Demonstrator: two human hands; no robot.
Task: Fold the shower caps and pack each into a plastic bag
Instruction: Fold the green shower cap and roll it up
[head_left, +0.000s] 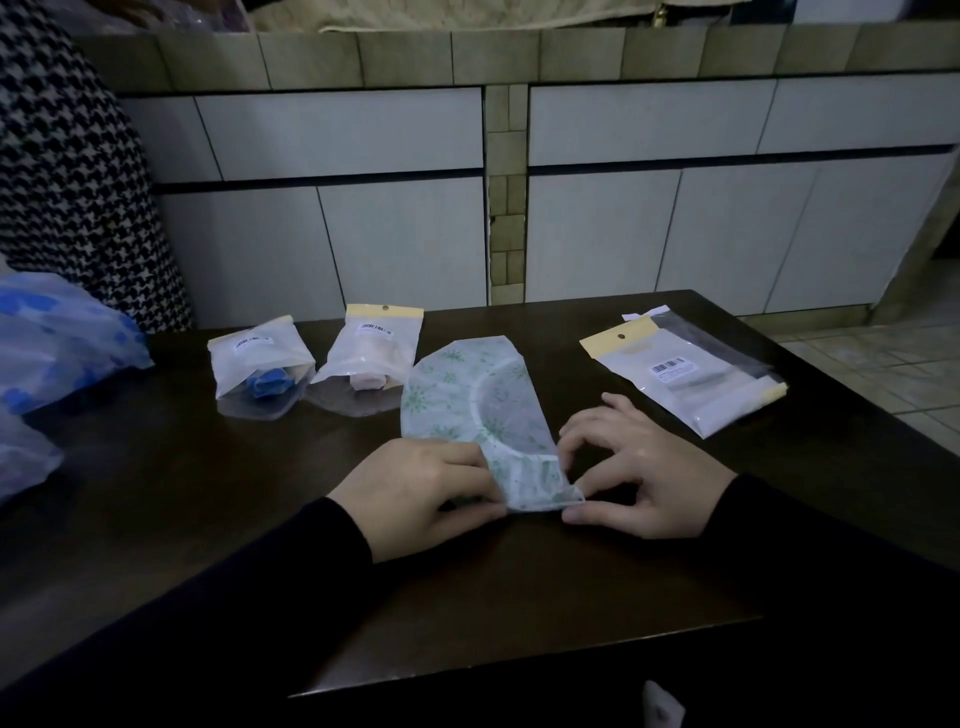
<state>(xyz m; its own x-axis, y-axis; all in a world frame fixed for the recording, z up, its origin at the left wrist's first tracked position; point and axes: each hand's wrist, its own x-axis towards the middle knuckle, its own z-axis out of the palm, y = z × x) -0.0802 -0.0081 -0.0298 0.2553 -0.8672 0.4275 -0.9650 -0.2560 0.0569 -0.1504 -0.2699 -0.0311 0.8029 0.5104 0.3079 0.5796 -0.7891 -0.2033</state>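
Single view only, head-mounted, wide-angle. It looks forward and down from the seated person's position across the dark tabletop (519, 597), at close range. The near tabletop edge falls within the lower frame; the far edge sits at mid-height. Beyond it the view faces a tiled counter front with pale cabinet doors (395, 234). Straight lines bow toward the frame edges. No second view to compare.

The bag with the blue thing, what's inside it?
Inside the left bag shows a bunched blue shower cap, low down near its clear end. The white upper part and barcode label cover the rest, so how it is folded cannot be seen.
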